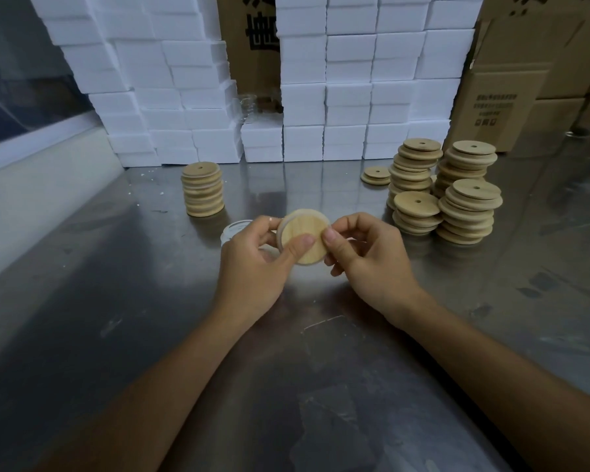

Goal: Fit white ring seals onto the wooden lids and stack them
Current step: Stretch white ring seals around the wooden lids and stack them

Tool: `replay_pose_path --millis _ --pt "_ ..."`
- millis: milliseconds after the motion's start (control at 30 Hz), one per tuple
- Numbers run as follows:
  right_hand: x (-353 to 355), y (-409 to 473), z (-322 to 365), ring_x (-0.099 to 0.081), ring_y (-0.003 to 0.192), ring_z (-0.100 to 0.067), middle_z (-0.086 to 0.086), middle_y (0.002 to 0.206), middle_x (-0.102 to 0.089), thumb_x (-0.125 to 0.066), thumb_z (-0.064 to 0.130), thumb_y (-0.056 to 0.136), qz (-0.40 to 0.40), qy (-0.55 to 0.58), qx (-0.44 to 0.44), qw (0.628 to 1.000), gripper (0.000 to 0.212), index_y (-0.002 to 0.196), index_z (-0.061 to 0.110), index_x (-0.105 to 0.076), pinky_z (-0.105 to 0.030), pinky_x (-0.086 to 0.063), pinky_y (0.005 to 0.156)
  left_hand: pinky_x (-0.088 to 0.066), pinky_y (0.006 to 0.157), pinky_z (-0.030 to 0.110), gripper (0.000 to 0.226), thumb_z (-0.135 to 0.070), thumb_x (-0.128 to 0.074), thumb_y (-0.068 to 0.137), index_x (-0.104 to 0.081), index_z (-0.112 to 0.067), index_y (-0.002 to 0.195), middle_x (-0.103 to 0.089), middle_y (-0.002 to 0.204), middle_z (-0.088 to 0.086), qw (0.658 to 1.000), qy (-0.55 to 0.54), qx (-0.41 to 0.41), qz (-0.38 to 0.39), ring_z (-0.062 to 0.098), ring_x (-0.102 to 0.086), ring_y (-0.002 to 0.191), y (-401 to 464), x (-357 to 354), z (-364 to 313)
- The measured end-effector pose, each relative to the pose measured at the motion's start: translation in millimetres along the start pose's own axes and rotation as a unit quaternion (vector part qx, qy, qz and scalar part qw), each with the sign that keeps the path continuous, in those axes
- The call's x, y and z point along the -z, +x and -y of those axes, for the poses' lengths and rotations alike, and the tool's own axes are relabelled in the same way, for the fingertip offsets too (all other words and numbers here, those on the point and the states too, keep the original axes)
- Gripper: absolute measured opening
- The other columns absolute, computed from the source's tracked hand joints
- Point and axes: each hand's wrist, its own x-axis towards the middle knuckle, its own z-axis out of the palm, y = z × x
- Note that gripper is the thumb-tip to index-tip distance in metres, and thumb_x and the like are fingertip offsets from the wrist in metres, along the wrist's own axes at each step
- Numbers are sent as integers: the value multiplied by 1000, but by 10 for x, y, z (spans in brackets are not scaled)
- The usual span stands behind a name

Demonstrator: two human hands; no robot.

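Note:
I hold one round wooden lid [302, 233] up above the steel table, its underside turned toward me. A white ring seal [281, 228] shows along its left rim. My left hand [256, 264] grips the lid, thumb pressed on its face. My right hand [368, 253] pinches the lid's right edge with thumb and fingers. A pile of white ring seals [234, 231] lies on the table just left of my left hand, partly hidden by it. A neat stack of lids [202, 189] stands at the back left. Loose stacks of bare lids [447, 192] stand at the back right.
White foam boxes [348, 97] are stacked in a wall along the back of the steel table [150, 335]. Cardboard cartons [525, 80] stand at the back right. Two lids [376, 174] lie flat beside the right stacks.

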Motion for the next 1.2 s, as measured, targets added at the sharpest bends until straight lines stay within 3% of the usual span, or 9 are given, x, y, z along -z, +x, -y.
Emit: replay_pose_path --millis 100,233,367,533,633,767,867,1000,1200 --pt "-24 -17 -7 -64 64 -14 7 74 -65 -67 12 91 -21 -91 81 992 9 88 17 -61 -36 -56 60 -40 58 32 25 -53 -59 91 -57 -28 88 -57 70 -14 990 134 -34 -18 17 -57 67 -17 6 -14" --pt "-12 -26 11 -62 73 -10 10 84 -64 -68 10 90 -36 -179 200 963 7 93 11 -63 -27 -52 60 -38 63 33 31 -44 -47 97 -60 -16 101 -53 75 -10 970 241 -43 -1 20 -55 77 -44 -27 -66" --pt "-3 1 12 -61 71 -15 -1 86 -66 -69 9 89 -53 -220 249 942 7 91 5 -64 -37 -52 62 -48 72 43 36 -40 -45 100 -64 -11 110 -68 96 9 963 267 -20 5 30 -61 90 -33 -25 -126" --pt "11 14 8 -59 71 -15 -4 86 -65 -68 8 89 -55 -225 264 936 7 90 4 -63 -37 -51 62 -49 70 40 17 -22 -50 100 -63 -14 91 -66 84 4 975 218 -44 0 25 -60 81 -15 29 -85" --pt "7 3 0 -59 72 -12 0 86 -65 -68 8 89 -59 -211 246 944 6 90 7 -63 -33 -51 63 -40 62 30 20 -12 -58 95 -54 -20 78 -59 72 -2 981 174 -82 10 17 -54 68 17 69 -29" --pt "10 -1 -12 -63 70 -9 15 81 -63 -68 13 91 -77 -152 161 972 11 88 20 -60 -23 -51 58 -50 62 44 23 -6 -63 90 -60 -8 68 -61 64 8 990 106 -87 10 27 -57 63 49 88 33" --pt "32 29 -45 -64 71 -15 12 78 -64 -66 21 93 -99 -109 66 987 9 85 21 -61 -39 -56 64 -51 59 47 24 -4 -63 89 -63 -2 65 -60 60 13 995 56 -76 7 32 -58 59 50 73 30" --pt "86 86 -62 -65 71 -20 -1 83 -67 -62 25 95 -128 -76 -12 989 13 87 15 -63 -47 -58 69 -41 43 26 25 -3 -59 92 -66 -6 68 -58 52 0 995 -70 60 -35 10 -48 41 116 114 68" --pt "105 122 -103 -61 63 -10 -6 83 -69 -62 25 95 -143 -44 -68 986 14 86 13 -64 -24 -50 57 -36 39 20 24 -10 -60 92 -67 -9 68 -58 55 2 949 -203 191 -145 12 -41 39 436 309 154"
